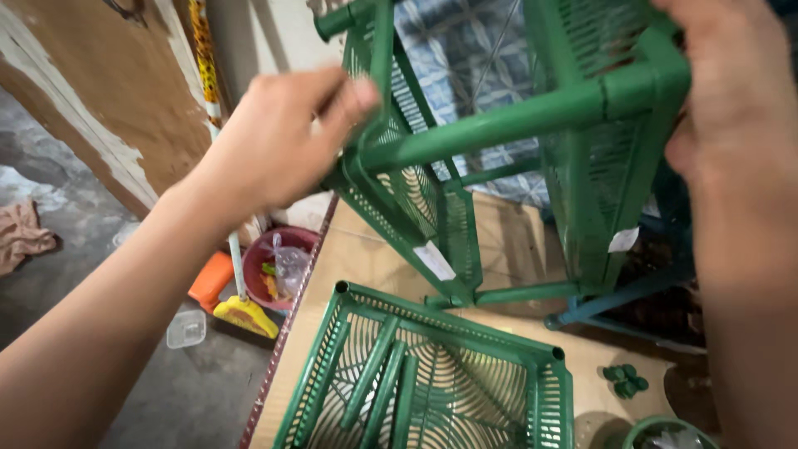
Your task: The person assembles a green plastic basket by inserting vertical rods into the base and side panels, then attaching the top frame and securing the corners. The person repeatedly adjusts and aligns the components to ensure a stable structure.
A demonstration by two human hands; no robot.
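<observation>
Green plastic rack (499, 125) fills the upper frame; I see my left hand (278, 141) pinching one corner, my right hand (731, 91) wrapped round another.

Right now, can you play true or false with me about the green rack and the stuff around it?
1. Both hands are on the green rack. True: the left hand grips a tray corner and the right hand holds the other end.
2. The loose tray on the table is red. False: it is green, like the rack.
3. Loose green poles lie inside that tray. True.
4. The broom head on the floor is blue. False: it is yellow.
5. The small green caps sit inside the loose tray. False: they lie on the table beside it.
</observation>
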